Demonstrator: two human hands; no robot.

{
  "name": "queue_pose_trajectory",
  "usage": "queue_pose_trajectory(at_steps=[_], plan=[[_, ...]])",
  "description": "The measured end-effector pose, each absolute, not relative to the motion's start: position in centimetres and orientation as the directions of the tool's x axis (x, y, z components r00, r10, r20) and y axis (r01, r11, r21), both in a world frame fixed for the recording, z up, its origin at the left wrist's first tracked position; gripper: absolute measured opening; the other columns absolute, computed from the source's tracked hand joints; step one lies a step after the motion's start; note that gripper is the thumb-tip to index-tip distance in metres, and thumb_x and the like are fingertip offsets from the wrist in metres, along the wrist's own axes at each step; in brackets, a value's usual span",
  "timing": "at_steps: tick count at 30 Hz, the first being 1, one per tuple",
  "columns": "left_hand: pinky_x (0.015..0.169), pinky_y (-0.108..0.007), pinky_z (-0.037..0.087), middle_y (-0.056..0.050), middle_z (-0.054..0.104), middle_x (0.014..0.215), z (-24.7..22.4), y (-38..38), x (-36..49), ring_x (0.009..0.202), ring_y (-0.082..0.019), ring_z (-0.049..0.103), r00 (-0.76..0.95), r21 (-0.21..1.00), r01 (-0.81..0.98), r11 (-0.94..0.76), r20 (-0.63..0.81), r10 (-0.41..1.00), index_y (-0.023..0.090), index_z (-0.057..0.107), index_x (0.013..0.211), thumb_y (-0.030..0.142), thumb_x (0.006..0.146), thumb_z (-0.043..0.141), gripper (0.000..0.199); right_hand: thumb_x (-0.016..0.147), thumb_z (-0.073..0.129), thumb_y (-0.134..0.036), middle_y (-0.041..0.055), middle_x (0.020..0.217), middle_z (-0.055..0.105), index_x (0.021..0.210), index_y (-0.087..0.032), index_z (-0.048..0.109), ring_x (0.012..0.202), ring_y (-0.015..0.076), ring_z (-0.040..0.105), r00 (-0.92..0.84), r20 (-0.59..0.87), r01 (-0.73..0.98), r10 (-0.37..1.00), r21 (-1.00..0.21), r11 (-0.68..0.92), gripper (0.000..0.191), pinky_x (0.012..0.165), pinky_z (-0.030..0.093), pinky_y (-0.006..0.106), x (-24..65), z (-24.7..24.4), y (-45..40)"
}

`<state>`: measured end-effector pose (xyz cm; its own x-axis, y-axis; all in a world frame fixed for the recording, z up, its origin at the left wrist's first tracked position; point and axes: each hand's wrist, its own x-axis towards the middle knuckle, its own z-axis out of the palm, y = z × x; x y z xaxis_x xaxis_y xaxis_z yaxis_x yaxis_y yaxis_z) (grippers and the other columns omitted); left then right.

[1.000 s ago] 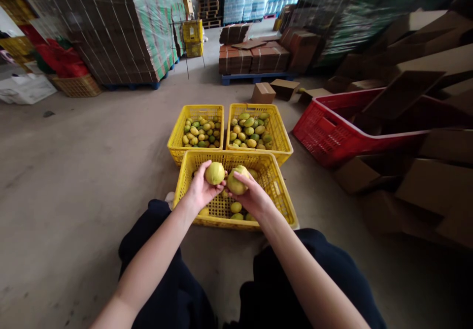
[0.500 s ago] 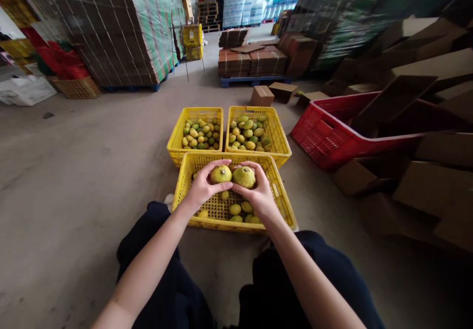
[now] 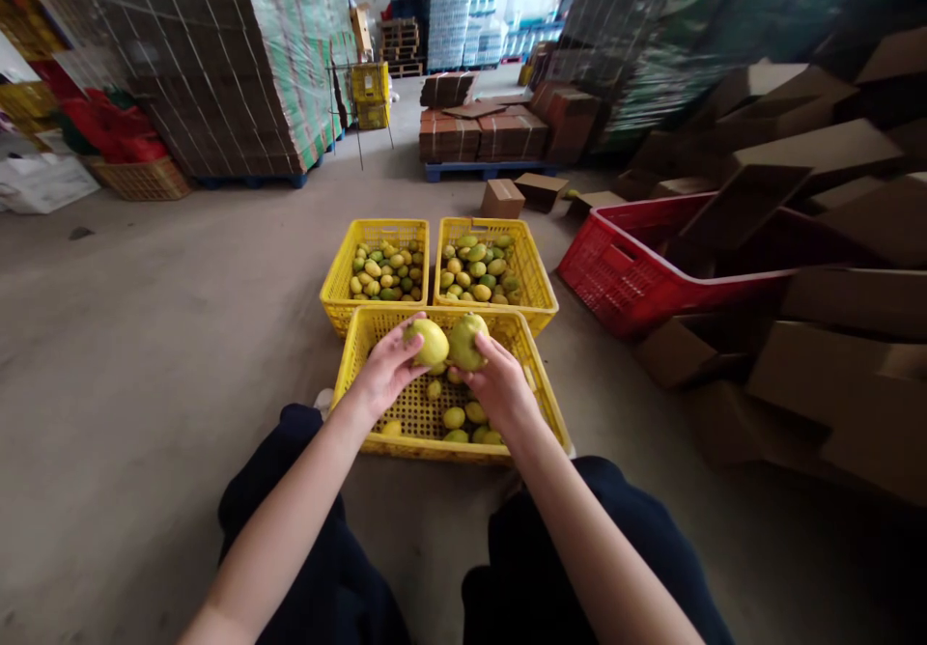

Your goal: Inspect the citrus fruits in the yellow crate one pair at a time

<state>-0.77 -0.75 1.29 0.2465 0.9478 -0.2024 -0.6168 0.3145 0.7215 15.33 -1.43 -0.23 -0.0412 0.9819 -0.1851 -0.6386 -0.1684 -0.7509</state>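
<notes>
Above the near yellow crate (image 3: 441, 449), my left hand (image 3: 383, 372) is closed round a yellow lemon (image 3: 430, 344). Beside it, my right hand (image 3: 502, 381) grips a greener lemon (image 3: 467, 340), thumb on its side. The two fruits are close together, held side by side. Below them, several loose lemons (image 3: 454, 418) lie on the crate's perforated floor, mostly toward its right side. My hands and forearms hide part of the crate's inside.
Two more yellow crates, left (image 3: 333, 288) and right (image 3: 540, 288), hold many green and yellow lemons just beyond. A red crate (image 3: 615, 278) stands to the right among cardboard boxes (image 3: 818, 375). Flattened cartons (image 3: 482, 133) sit on a blue pallet (image 3: 463, 172) farther back.
Both lemons have been turned in my hands, from stem ends facing me to more of their sides showing. My fingers have shifted round them. The view has moved slightly.
</notes>
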Motion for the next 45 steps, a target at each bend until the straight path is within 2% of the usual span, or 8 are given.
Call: queue_pose_trajectory(at_steps=[6,11,16,18,22,30,38,45], plan=[[0.075,-0.029,0.057,-0.012,0.068,0.098,1.2,0.1,-0.4,0.087,-0.018,0.065,0.165,0.572,-0.734,0.366,-0.373,0.913,0.011,0.065,0.093,0.029,0.082,0.067,0.022,0.075,0.068,-0.031,0.0054,0.077,0.073,0.085,-0.017,0.067,0.069,0.0210,0.069,-0.139,-0.339,-0.751,0.931,-0.577,-0.322,0.018,0.064,0.058,0.032,15.4,-0.5,-1.1],[0.076,-0.026,0.056,-0.007,0.069,0.091,0.7,-0.1,-0.1,0.082,-0.015,0.065,0.130,0.618,-0.717,0.323,-0.338,0.932,0.012,0.065,0.089,0.016,0.074,0.074,0.018,0.071,0.072,-0.020,0.0017,0.071,0.071,0.080,-0.018,0.065,0.062,0.0162,0.067,-0.086,-0.359,-0.743,0.929,-0.598,-0.300,0.012,0.058,0.057,0.027,14.8,-0.2,-1.2],[0.082,-0.030,0.055,-0.009,0.070,0.095,0.8,-0.6,-0.1,0.088,-0.018,0.065,0.175,0.587,-0.718,0.375,-0.369,0.913,0.012,0.066,0.093,0.020,0.071,0.077,0.026,0.077,0.066,-0.044,0.0039,0.063,0.067,0.079,-0.018,0.063,0.054,0.0176,0.063,-0.154,-0.377,-0.757,0.913,-0.549,-0.354,0.025,0.040,0.045,0.024,14.9,-0.5,-1.1],[0.078,-0.027,0.055,-0.010,0.069,0.096,0.9,-0.6,-0.1,0.086,-0.017,0.065,0.201,0.556,-0.723,0.411,-0.399,0.894,0.012,0.066,0.095,0.025,0.073,0.076,0.027,0.079,0.064,-0.042,0.0026,0.065,0.068,0.079,-0.019,0.063,0.056,0.0169,0.062,-0.133,-0.379,-0.775,0.916,-0.536,-0.335,0.023,0.040,0.042,0.023,14.9,-0.7,-1.0],[0.069,-0.022,0.054,-0.009,0.069,0.091,0.9,-0.4,-0.2,0.078,-0.015,0.065,0.249,0.503,-0.735,0.455,-0.424,0.871,0.012,0.065,0.096,0.031,0.077,0.073,0.028,0.081,0.063,-0.036,0.0015,0.074,0.070,0.084,-0.019,0.065,0.060,0.0153,0.062,-0.112,-0.357,-0.765,0.927,-0.564,-0.310,0.017,0.046,0.046,0.025,14.8,-1.0,-0.8],[0.075,-0.027,0.058,-0.014,0.069,0.094,0.4,-0.1,-0.4,0.089,-0.021,0.069,0.234,0.497,-0.758,0.423,-0.398,0.887,0.010,0.061,0.108,0.026,0.087,0.060,0.026,0.074,0.064,-0.059,0.0018,0.065,0.067,0.083,-0.021,0.060,0.050,0.0174,0.060,-0.082,-0.344,-0.689,0.935,-0.658,-0.303,0.039,0.041,0.043,0.027,14.6,-1.6,-0.8],[0.074,-0.022,0.058,-0.012,0.069,0.095,1.1,-0.2,-0.2,0.088,-0.018,0.069,0.241,0.525,-0.744,0.414,-0.366,0.899,0.010,0.064,0.103,0.030,0.084,0.064,0.028,0.051,0.085,-0.018,-0.0022,0.066,0.064,0.081,-0.019,0.059,0.051,0.0113,0.057,-0.113,-0.197,-0.574,0.974,-0.787,-0.226,0.040,0.041,0.041,0.021,14.3,-0.5,-1.6],[0.064,-0.017,0.055,-0.009,0.070,0.093,1.1,-0.4,-0.3,0.072,-0.012,0.066,0.251,0.566,-0.720,0.401,-0.326,0.911,0.012,0.066,0.098,0.034,0.078,0.072,0.031,0.066,0.073,-0.041,0.0029,0.067,0.067,0.078,-0.018,0.063,0.046,0.0110,0.050,-0.185,-0.269,-0.638,0.945,-0.699,-0.323,0.028,0.037,0.032,0.022,14.8,-0.3,-1.5]])
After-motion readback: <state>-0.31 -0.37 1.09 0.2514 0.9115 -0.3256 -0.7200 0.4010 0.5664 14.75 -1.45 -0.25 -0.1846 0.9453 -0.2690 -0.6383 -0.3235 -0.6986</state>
